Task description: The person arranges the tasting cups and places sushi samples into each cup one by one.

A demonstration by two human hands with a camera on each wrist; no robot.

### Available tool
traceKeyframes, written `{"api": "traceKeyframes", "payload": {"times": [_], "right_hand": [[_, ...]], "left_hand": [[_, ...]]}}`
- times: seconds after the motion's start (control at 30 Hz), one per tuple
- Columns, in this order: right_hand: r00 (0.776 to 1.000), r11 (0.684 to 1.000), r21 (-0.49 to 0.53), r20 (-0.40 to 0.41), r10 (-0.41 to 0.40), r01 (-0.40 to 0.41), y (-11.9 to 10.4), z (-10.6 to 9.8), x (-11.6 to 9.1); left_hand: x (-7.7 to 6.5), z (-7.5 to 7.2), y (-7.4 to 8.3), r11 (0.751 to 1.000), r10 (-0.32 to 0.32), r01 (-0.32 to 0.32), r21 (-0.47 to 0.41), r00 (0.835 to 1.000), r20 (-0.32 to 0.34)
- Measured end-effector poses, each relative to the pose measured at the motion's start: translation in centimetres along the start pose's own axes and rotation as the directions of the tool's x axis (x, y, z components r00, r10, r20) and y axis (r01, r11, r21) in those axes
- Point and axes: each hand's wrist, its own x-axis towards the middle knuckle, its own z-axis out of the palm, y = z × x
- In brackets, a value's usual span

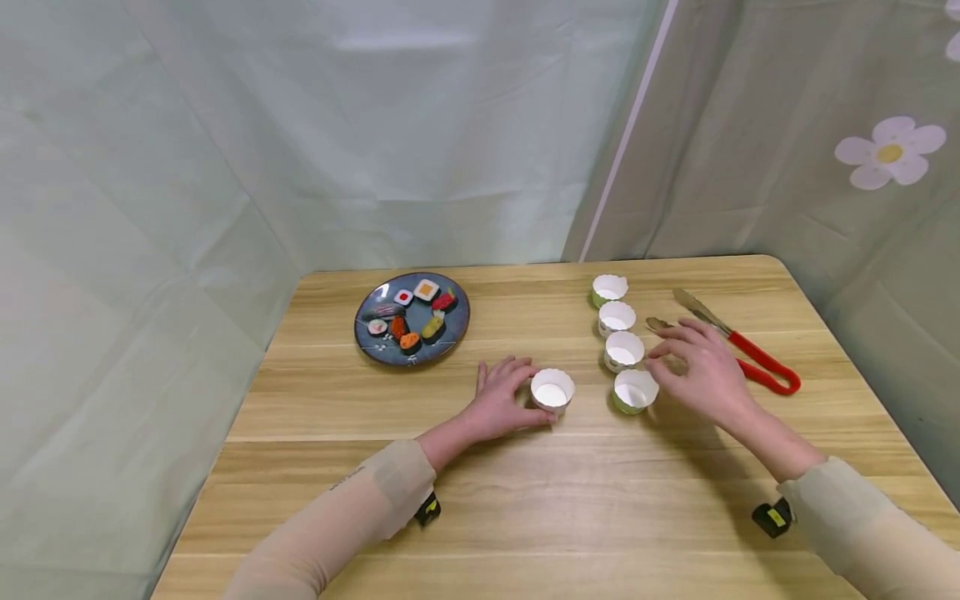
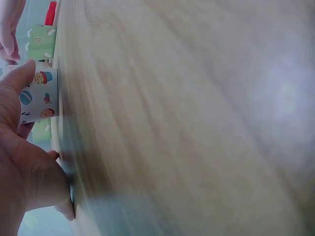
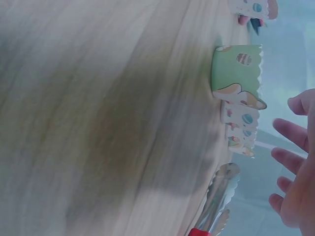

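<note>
My left hand [image 1: 497, 404] holds a white paper baking cup [image 1: 552, 392] between thumb and fingers. In the left wrist view the cup [image 2: 40, 96] has small printed cupcakes and sweets, and its base is at the tabletop. My right hand [image 1: 701, 371] hovers beside a row of several paper cups, holding nothing; its fingers [image 3: 290, 135] are spread apart in the right wrist view. The nearest cup of the row is green [image 3: 236, 71], with an animal print. Behind it stand a white cup [image 1: 623, 351], another white cup [image 1: 617, 319] and a green one [image 1: 609, 290].
Red-handled metal tongs [image 1: 765, 362] lie right of the row, partly behind my right hand. At the back left is a dark blue plate [image 1: 367, 354] with several sushi pieces [image 1: 432, 329]. Curtains [image 1: 450, 125] hang behind the wooden table [image 1: 525, 517].
</note>
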Motion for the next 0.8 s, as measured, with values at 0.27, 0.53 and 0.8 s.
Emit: {"api": "traceKeyframes", "payload": {"times": [0.27, 0.53, 0.8], "right_hand": [[0.998, 0.998, 0.005, -0.016, -0.063, 0.063, -0.3, 0.0, 0.6], [0.992, 0.992, 0.033, 0.016, -0.126, 0.125, -1.7, 0.1, 1.3], [0.976, 0.98, 0.04, 0.091, -0.199, 0.196, -3.5, 0.9, 2.1]], "left_hand": [[-0.1, -0.2, 0.3, 1.0, -0.01, 0.01, -0.005, 1.0, 0.006], [-0.1, -0.2, 0.3, 1.0, -0.002, 0.002, -0.013, 1.0, -0.001], [-0.1, -0.3, 0.3, 1.0, -0.011, 0.011, -0.002, 1.0, 0.01]]}}
